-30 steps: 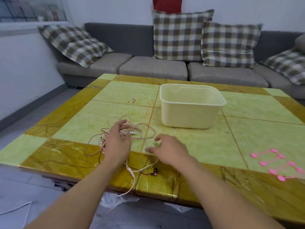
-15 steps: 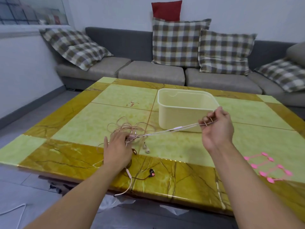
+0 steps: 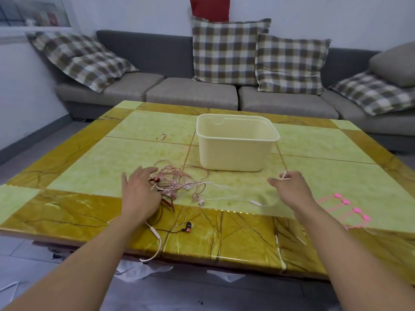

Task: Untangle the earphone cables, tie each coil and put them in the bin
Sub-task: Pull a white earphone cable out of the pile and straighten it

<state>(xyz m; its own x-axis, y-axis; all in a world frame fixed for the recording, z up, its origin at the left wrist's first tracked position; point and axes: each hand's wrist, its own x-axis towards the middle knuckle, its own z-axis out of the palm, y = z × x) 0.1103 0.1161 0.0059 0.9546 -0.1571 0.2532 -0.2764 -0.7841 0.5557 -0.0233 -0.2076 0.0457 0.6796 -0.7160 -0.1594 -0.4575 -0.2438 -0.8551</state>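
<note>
A tangle of pink and white earphone cables [image 3: 177, 180] lies on the green and amber table [image 3: 94, 169], left of centre. My left hand [image 3: 139, 191] rests flat on its left side, fingers straight. One white cable [image 3: 226, 198] with earbuds trails from the tangle to the right. My right hand [image 3: 289, 187] pinches the end of that cable low over the table. A red and black earbud [image 3: 188, 227] lies near the front edge, and another white lead hangs over the edge. The cream bin [image 3: 235, 142] stands empty behind the tangle.
Several pink cable ties [image 3: 343, 207] lie on the table at the right. A grey sofa [image 3: 190, 93] with checked cushions runs behind the table. White scraps lie on the floor under the front edge.
My right hand has come down and to the right from in front of the bin, drawing the white cable out slack on the table. My left hand has opened flatter on the tangle.
</note>
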